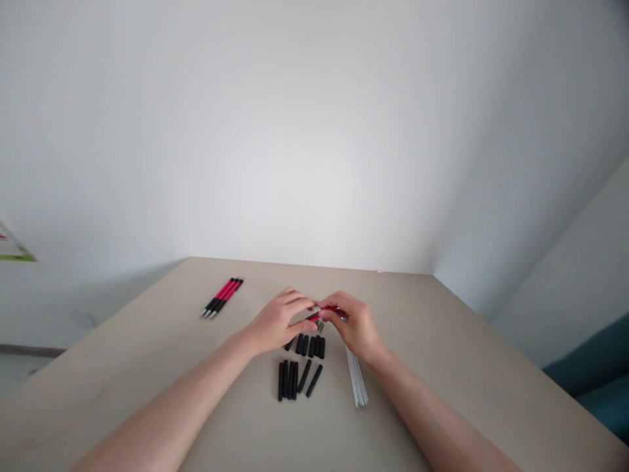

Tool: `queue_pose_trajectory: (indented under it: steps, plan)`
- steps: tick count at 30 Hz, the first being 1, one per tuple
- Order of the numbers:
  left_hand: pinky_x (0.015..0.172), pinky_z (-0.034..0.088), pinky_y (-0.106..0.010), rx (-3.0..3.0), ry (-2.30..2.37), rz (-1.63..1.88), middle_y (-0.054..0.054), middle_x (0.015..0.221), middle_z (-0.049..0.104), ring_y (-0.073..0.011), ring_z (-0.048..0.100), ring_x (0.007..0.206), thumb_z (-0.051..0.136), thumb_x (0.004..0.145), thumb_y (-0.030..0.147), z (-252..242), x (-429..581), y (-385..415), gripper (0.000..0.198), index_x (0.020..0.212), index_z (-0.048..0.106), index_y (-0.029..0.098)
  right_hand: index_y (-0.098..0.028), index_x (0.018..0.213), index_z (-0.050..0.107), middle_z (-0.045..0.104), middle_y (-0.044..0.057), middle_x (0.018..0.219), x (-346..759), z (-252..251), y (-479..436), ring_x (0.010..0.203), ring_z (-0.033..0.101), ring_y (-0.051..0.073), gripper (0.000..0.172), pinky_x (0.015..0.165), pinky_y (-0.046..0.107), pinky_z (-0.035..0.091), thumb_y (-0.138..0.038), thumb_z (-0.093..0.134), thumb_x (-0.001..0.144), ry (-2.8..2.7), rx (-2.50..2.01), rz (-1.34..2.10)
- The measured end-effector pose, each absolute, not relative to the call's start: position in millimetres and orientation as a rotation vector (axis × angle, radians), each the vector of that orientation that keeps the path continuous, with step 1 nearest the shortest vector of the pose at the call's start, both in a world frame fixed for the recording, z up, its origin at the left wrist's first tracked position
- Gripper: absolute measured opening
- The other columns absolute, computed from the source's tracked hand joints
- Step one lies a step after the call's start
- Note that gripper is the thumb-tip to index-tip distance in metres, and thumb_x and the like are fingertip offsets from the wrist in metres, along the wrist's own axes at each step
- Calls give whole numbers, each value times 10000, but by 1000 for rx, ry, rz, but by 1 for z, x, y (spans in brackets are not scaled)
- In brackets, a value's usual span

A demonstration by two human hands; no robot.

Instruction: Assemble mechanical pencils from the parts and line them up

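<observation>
My right hand (354, 324) is closed in a pinch on a red pen barrel (330, 307), partly covered by the fingers. Against its left end shows a small silver pen part (316, 309), at the fingertips of my left hand (281, 320). The left fingers are curved round toward the thumb, so their grip is partly hidden. Just beneath the fingers lie more red and black pen parts (313, 318) and small silver pieces (321, 326). Nearer to me are several short black tubes (305, 345) and a group of longer, thinner black tubes (288, 380).
Several thin white refills (357, 383) lie side by side below my right wrist. Three red and black pens (223, 298) lie together at the far left of the beige table (236, 419). A white wall (314, 164) rises behind the table, and teal fabric (594, 370) hangs at the right.
</observation>
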State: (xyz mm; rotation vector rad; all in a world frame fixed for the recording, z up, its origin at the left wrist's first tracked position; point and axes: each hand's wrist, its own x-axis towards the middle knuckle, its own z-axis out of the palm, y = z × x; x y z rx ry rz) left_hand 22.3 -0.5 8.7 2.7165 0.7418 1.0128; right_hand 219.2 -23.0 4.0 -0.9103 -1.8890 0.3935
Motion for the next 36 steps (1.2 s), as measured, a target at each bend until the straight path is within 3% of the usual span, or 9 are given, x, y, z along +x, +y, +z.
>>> queue_pose_trajectory:
  steps: [5,9,13,22,27,36]
  plan:
    - [750,435,-310,2740,771,930,-65,803,627,-178,532,795,397,936,234,8,24,0,235,917,619,159,-202,850,664,659,35,805,216,2,-25,731,608,156,120,678,257,468,-285,576,843,-1877,-964,446]
    - [779,438,-326,2701,873,925,-64,899,639,-187,553,841,397,880,113,5,16,5,257,1029,593,186,-197,841,657,666,34,793,225,2,-23,696,599,147,127,664,250,461,-261,547,845,-1893,-1088,389]
    - [751,437,-304,2638,1029,878,-50,876,621,-184,565,831,385,816,33,1,7,9,302,989,576,190,-190,834,667,664,27,764,238,2,-17,667,574,139,122,650,244,441,-194,546,818,-1964,-1217,259]
    - [751,428,-280,2599,1082,768,-44,913,588,-169,561,829,331,951,271,2,7,9,250,1009,565,205,-187,874,699,668,34,819,246,-9,-5,813,596,163,165,789,267,421,-153,571,776,-2029,-1531,265]
    - [673,401,-265,2613,1074,788,-28,810,595,-161,546,747,342,945,262,5,9,6,251,890,575,187,-192,917,696,653,35,828,245,-11,-5,816,586,163,171,788,263,416,-186,572,799,-2101,-1540,265]
    - [684,402,-275,2615,1016,770,-22,779,594,-163,528,737,374,906,195,4,10,6,199,878,571,190,-192,863,696,654,38,828,242,-10,-5,804,583,163,139,756,257,414,-193,568,808,-2113,-1587,250]
